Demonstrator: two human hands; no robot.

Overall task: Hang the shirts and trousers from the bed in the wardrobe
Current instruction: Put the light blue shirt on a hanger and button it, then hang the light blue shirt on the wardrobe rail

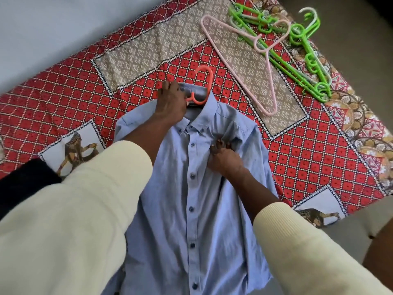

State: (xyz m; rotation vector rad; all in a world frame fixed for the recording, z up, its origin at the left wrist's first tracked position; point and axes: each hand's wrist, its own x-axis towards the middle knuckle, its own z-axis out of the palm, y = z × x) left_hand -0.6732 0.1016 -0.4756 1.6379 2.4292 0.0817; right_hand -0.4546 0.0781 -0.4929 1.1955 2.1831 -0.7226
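Blue button-up shirt (191,188) lies front-up on the bed, collar toward the far side, buttons done down the placket, hem running off the lower edge of view. An orange hanger (203,84) is inside it: hook and neck loop stick out above the collar, the rest hidden under the fabric. Left hand (170,101) rests at the collar's left side, fingers curled over the collar edge beside the hanger neck; whether it grips the hanger itself I cannot tell. Right hand (224,156) pinches a bunch of shirt cloth at the chest, right of the placket. Hands are apart. Both sleeves are cream. The bedspread (74,99) beneath is red-checked patchwork. A pink hanger (251,67) lies beyond the shirt's shoulder; a heap of green hangers (297,52) overlaps its hook end.
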